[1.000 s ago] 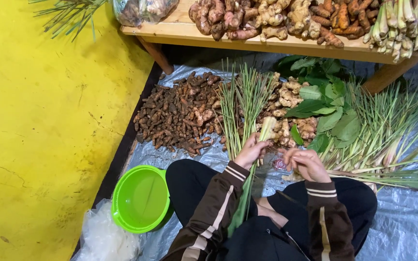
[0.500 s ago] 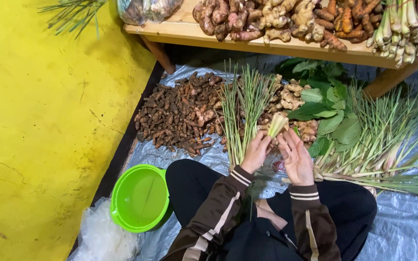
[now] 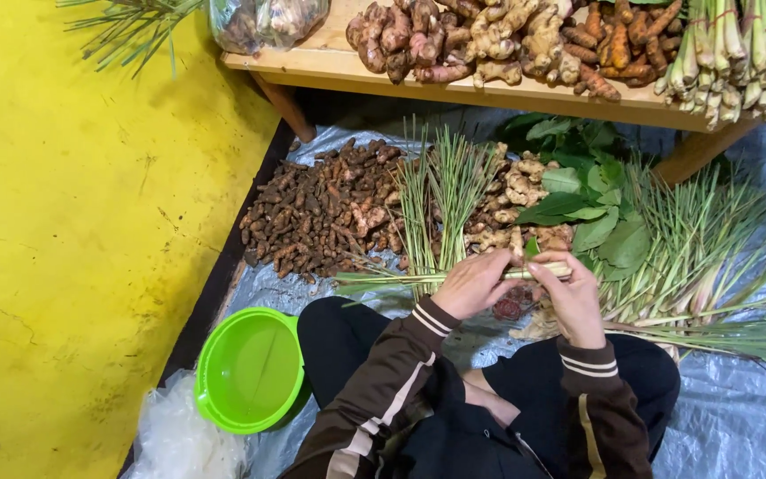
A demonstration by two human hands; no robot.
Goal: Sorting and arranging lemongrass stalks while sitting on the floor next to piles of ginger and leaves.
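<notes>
My left hand (image 3: 474,284) and my right hand (image 3: 571,297) both grip one lemongrass stalk (image 3: 383,280), held level above my lap. Its pale thick end lies between the two hands and its green leaves point left. In front of me stands a bunch of lemongrass (image 3: 441,191), leaves up. Dark brown roots (image 3: 316,213) lie in a heap to the left, pale ginger roots (image 3: 525,191) behind my hands.
A green plastic bowl (image 3: 250,368) sits by my left knee on a grey sheet (image 3: 738,417). Green leaves (image 3: 591,195) and loose lemongrass (image 3: 702,266) lie right. A wooden bench (image 3: 489,89) carries more roots. A yellow wall (image 3: 73,248) stands left.
The stalk has swung from pointing away from me to lying level, leaves to the left. Both hands have closed on its thick end.
</notes>
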